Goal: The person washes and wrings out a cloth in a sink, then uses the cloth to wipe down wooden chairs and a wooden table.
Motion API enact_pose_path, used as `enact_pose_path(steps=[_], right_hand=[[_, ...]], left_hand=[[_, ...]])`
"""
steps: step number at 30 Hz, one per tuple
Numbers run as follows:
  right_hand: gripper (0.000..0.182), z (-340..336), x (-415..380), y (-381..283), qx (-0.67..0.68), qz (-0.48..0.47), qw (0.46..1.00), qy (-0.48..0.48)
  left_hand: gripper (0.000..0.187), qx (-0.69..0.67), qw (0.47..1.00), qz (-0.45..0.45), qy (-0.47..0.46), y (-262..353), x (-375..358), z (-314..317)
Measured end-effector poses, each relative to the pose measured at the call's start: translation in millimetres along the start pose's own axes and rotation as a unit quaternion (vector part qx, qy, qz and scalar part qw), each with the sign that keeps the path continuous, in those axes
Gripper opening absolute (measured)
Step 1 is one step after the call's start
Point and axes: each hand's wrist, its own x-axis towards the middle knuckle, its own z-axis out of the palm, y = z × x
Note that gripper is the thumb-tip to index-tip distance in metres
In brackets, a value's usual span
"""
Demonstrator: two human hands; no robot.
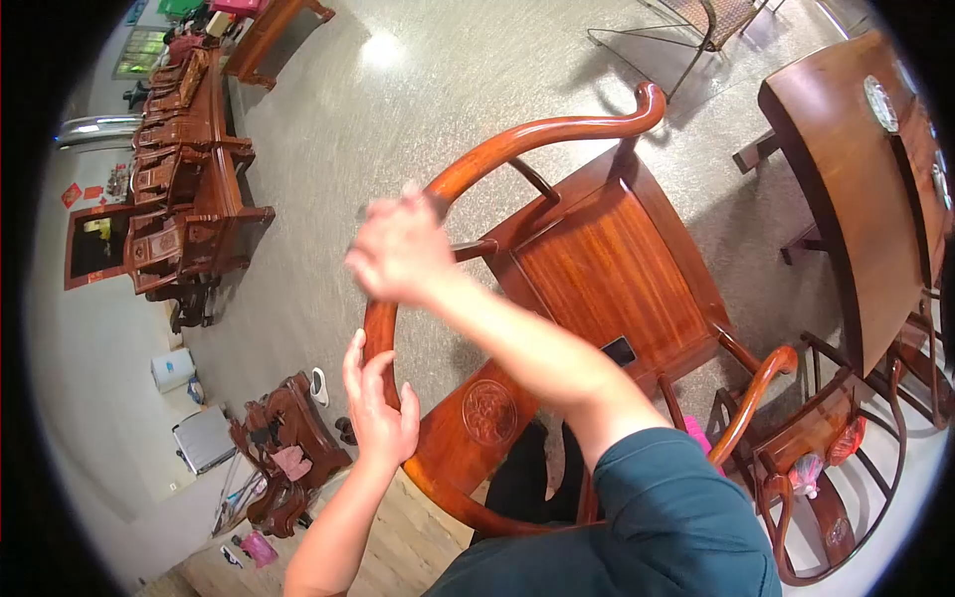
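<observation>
A glossy reddish-brown wooden armchair (597,259) stands in front of me, its curved top rail (537,132) sweeping round the seat. My right hand (401,249), blurred by motion, is closed over this rail at its far-left bend. A dark grey piece (438,206) shows at the edge of that hand, against the wood; its kind I cannot tell. Lower down, my left hand (381,410) lies along the outer side of the rail with its fingers apart. A round carved medallion (489,413) decorates the backrest. My right forearm crosses over part of the chair.
On the seat lies a dark, flat phone-like rectangle (619,351). A heavy wooden table (846,209) stands at right, with another wooden chair (806,448) below it. Carved wooden furniture (189,189) lines the left wall. A wicker-seated metal chair (711,20) is at the top.
</observation>
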Motion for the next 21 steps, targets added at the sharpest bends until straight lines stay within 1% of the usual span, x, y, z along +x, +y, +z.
enact_pose_path(steps=[1,2,3,5,8,9,10,12,14,16,17,21], right_hand=[[0.033,0,-9,-24,0.017,-0.014,0.997,-0.072],[0.030,-1,-20,-40,0.079,-0.030,0.995,-0.060],[0.026,-4,-33,-48,0.129,-0.039,0.988,-0.071],[0.026,-9,-46,-42,0.157,-0.056,0.986,-0.018],[0.033,-19,-32,-2,0.103,-0.124,0.987,-0.006],[0.034,-18,-26,18,0.063,-0.128,0.989,0.035],[0.035,-17,-18,43,0.022,-0.124,0.990,0.068],[0.024,-22,-3,97,-0.064,-0.080,0.986,0.131],[0.017,-36,-3,145,-0.126,0.013,0.975,0.184],[0.020,-47,-10,184,-0.175,0.078,0.957,0.218],[0.021,-53,-14,198,-0.197,0.093,0.947,0.237],[0.022,-81,-27,242,-0.281,0.132,0.917,0.250]], left_hand=[[0.051,-0.010,1.000,-0.014,0.016,-1,-3,2],[0.062,0.030,0.999,0.015,0.038,-9,-6,4],[0.063,0.012,0.999,0.010,0.052,-11,-7,6],[0.065,-0.022,0.997,-0.001,0.078,-14,-9,9],[0.067,-0.057,0.997,-0.025,0.055,-11,-7,7],[0.067,-0.072,0.996,-0.031,0.044,-10,-6,7],[0.067,-0.055,0.997,-0.024,0.039,-9,-5,6],[0.065,-0.020,0.999,-0.011,0.027,-10,-4,4],[0.066,-0.029,0.999,-0.015,0.025,-11,-4,5],[0.066,-0.031,0.999,-0.013,0.023,-11,-4,5],[0.066,-0.029,0.999,-0.010,0.022,-11,-4,5],[0.066,-0.028,0.999,-0.007,0.015,-13,-2,5]])
